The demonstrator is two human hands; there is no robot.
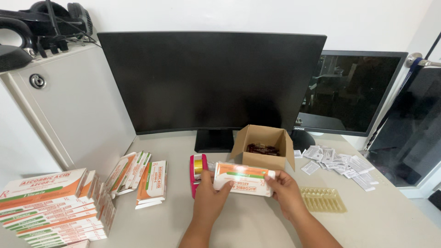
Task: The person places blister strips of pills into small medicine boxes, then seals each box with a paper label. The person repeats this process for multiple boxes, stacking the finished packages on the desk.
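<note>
Both hands clamped on one white-and-orange medicine carton (pixel 242 178), held level just above the worktop (pixel 239 220) at centre: left hand (pixel 209 195) gripping its nine o'clock end, right hand (pixel 285 190) gripping its three o'clock end, fingers over the top edge.

Risk as judged: carton flaps popping open under the squeeze, or the box slipping at one end and dropping onto the pink tape dispenser (pixel 196 172) touching close at ten o'clock. Also an elbow sweep knocking the stacked cartons (pixel 55 206) at eight o'clock.

Open brown cardboard box (pixel 264 147) just behind at twelve o'clock, flaps up, dark reddish items inside, kind unclear. Clear blister tray (pixel 323 200) at three o'clock, pockets apparently empty. Folded leaflets (pixel 340 164) scattered at two o'clock. Leaning cartons (pixel 138 177) at nine o'clock. Dark monitor (pixel 211 82) beyond.
</note>
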